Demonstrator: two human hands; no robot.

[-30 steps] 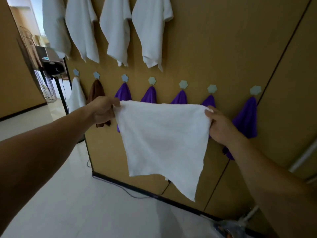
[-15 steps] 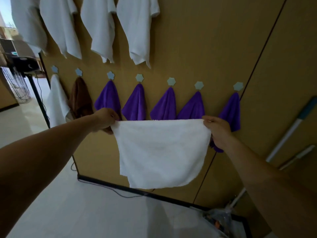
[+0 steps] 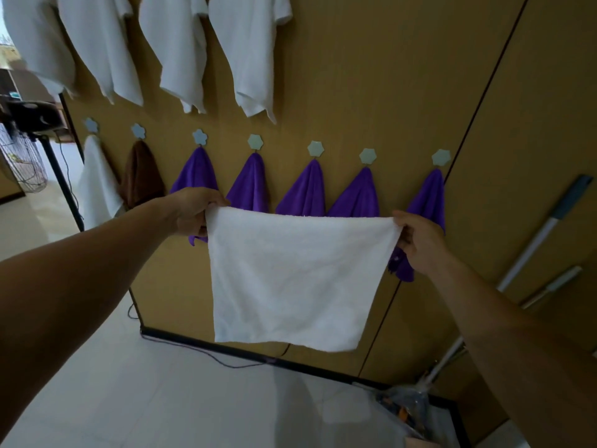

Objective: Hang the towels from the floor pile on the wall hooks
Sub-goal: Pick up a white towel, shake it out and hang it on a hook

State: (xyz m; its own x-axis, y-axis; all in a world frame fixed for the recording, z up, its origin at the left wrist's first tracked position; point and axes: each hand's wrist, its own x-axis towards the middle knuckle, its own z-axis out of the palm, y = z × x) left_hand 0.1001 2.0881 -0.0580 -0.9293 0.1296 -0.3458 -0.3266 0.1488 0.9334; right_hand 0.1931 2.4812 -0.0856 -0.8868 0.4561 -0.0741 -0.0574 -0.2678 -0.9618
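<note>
I hold a white towel (image 3: pixel 292 276) spread flat in front of the wall. My left hand (image 3: pixel 190 211) pinches its top left corner and my right hand (image 3: pixel 416 240) pinches its top right corner. Behind it, a row of flower-shaped wall hooks (image 3: pixel 315 148) carries several purple towels (image 3: pixel 305 192), a brown towel (image 3: pixel 141 174) and a small white towel (image 3: pixel 96 182). Higher up, several white towels (image 3: pixel 248 53) hang from an upper row whose hooks are out of frame. The floor pile is not in view.
A fan on a black stand (image 3: pixel 35 114) sits at the left by a doorway. Mop handles (image 3: pixel 536 234) lean on the wall at the right. A clear bag of clutter (image 3: pixel 403 412) lies on the white tiled floor (image 3: pixel 161 399), and a cable (image 3: pixel 206 354) runs along the skirting.
The towel has dropped lower and been pulled out flatter, its bottom edge now hanging nearly straight. The view has shifted right, bringing the mop handles into sight.
</note>
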